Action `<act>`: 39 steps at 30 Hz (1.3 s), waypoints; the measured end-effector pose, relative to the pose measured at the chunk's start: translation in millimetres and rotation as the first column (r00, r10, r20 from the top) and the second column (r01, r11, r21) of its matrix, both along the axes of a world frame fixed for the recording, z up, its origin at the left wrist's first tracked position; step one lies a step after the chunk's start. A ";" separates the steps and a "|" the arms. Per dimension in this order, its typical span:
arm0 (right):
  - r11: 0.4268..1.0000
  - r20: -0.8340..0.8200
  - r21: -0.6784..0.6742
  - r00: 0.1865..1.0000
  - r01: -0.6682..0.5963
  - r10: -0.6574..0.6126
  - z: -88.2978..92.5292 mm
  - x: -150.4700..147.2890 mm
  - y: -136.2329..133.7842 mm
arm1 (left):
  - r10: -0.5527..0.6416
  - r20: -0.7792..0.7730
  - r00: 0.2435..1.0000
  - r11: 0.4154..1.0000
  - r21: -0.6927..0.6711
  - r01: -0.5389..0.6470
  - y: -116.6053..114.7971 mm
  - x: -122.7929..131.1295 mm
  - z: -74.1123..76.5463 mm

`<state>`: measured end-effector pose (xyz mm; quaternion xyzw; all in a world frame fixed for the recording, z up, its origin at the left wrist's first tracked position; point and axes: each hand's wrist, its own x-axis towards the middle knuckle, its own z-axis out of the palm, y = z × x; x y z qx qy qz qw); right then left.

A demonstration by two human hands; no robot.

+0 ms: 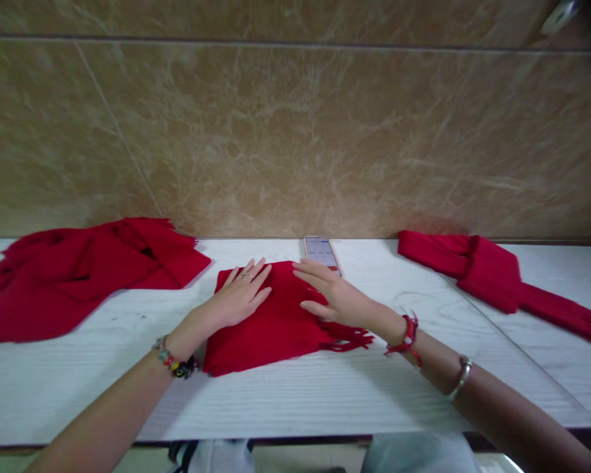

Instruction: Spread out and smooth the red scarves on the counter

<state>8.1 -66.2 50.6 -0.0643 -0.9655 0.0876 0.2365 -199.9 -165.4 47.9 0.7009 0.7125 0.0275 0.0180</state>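
Observation:
A red scarf [276, 328] lies folded into a flat, roughly square bundle in front of me, its fringe sticking out at the right. Across its upper left part rests my left hand [241, 295], fingers spread and flat on the cloth. My right hand [332, 293] lies on the upper right part, fingers stretched out with the thumb apart. Neither hand grips the fabric. The scarf's far right corner is partly hidden beneath my right hand.
Another red scarf [93, 263] lies crumpled at the left. At the right is a red scarf [490, 272] with a folded-over or knotted middle and a trailing end. A phone [320, 249] sits behind my right hand, near the tiled wall [295, 144]. All rest on a white wood-grain table [256, 407].

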 end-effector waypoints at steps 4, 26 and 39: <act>0.999 0.131 0.032 0.991 0.008 -0.012 -4.2 -37.2 -14.1 | 0.001 0.040 0.999 0.999 -0.053 0.001 -0.9 -3.7 -3.7; 0.998 0.375 -0.041 0.925 -0.046 0.058 -7.0 -33.0 -21.1 | 0.069 0.039 0.997 0.986 0.147 -0.074 -13.2 -25.4 -13.1; 0.999 0.560 -0.002 0.827 -0.048 0.041 35.0 -9.3 -6.4 | 0.022 0.041 0.999 0.997 0.070 -0.025 -14.3 -21.6 -15.0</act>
